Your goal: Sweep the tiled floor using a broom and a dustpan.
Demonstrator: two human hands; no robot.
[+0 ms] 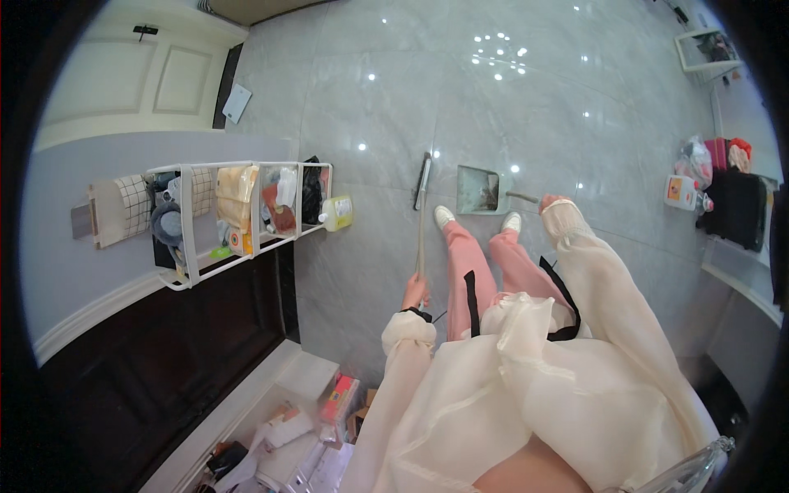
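On the glossy grey tiled floor, just ahead of the person's white shoes, a grey dustpan lies flat with its handle pointing toward the person's right. The right hand, mostly covered by a sheer cream cuff, is at the end of that handle; whether its fingers are wrapped around it cannot be told. Beside the dustpan, on its left, a broom stands nearly upright with its dark head touching the floor. The left hand is closed around the broom's shaft near its upper end. Pink trousers show between the two arms. Farther left, a white wire shelf rack holds bottles, cloths and packets, with a yellow bottle at its near end. At far right, a white bottle stands beside dark bags.
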